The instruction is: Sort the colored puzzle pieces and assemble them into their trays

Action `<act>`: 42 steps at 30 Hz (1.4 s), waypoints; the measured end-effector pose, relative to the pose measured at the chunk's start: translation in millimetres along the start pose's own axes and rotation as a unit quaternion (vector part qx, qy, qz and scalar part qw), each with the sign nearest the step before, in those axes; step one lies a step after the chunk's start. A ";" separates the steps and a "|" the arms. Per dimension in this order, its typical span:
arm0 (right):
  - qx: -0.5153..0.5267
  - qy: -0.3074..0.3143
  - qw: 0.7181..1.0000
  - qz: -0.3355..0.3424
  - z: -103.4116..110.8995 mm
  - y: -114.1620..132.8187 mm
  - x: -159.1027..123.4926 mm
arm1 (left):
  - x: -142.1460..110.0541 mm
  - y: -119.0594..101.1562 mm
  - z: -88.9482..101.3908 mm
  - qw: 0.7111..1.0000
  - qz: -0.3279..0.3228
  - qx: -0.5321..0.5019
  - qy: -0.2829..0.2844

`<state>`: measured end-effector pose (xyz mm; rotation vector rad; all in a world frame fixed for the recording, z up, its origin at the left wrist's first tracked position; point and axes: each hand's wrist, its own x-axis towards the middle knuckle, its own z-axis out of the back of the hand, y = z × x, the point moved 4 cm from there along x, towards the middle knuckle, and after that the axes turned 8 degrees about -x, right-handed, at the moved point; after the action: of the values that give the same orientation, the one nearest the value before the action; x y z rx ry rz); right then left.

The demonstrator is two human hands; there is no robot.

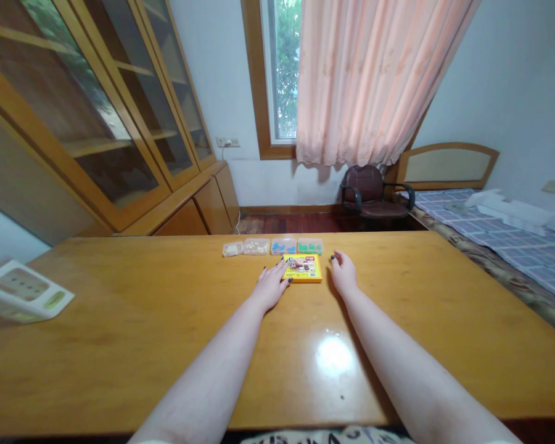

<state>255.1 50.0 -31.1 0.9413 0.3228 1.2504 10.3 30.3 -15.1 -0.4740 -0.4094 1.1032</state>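
A flat yellow box (305, 269) with printed pictures and red and black lettering lies on the wooden table. My left hand (272, 287) rests on its left end, fingers spread over the top and thumb near the front edge. Just right of the box, apart from it, is my right hand (344, 272), its fingers curled in; whether anything is between them is hidden. Behind the box stand small clear containers in a row: one with pale contents (232, 249), one with cream pieces (256, 246), one with blue pieces (283, 246) and one with green pieces (310, 246).
The wooden table (120, 345) spans the foreground. A white and clear plastic container (25, 290) sits at its left edge. Beyond are a glass-door cabinet (120, 98), a brown armchair (374, 191), a pink curtain (370, 80) and a bed (499, 240).
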 end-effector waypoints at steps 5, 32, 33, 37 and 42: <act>-0.142 -0.005 0.988 0.065 1.7 -0.5 17.6 | -2.6 -3.3 4.7 0.999 -0.003 -0.036 -0.004; -0.286 0.052 0.946 0.145 -0.2 9.2 14.0 | -1.1 -6.2 1.5 0.999 -0.003 -0.031 0.014; -0.285 0.067 0.946 0.140 -2.0 7.4 14.5 | -0.8 -5.7 1.3 1.000 -0.003 -0.029 0.012; -0.264 0.099 0.954 0.098 -4.8 0.6 18.0 | 0.4 -2.5 0.5 1.000 0.007 -0.019 -0.002; -0.200 0.081 0.974 0.068 -3.9 -5.8 22.0 | 0.1 -2.0 2.0 1.000 0.016 -0.023 -0.012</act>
<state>263.6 71.4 -31.8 0.5228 0.1260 1.4560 10.8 30.0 -12.3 -0.5094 -0.4503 1.1326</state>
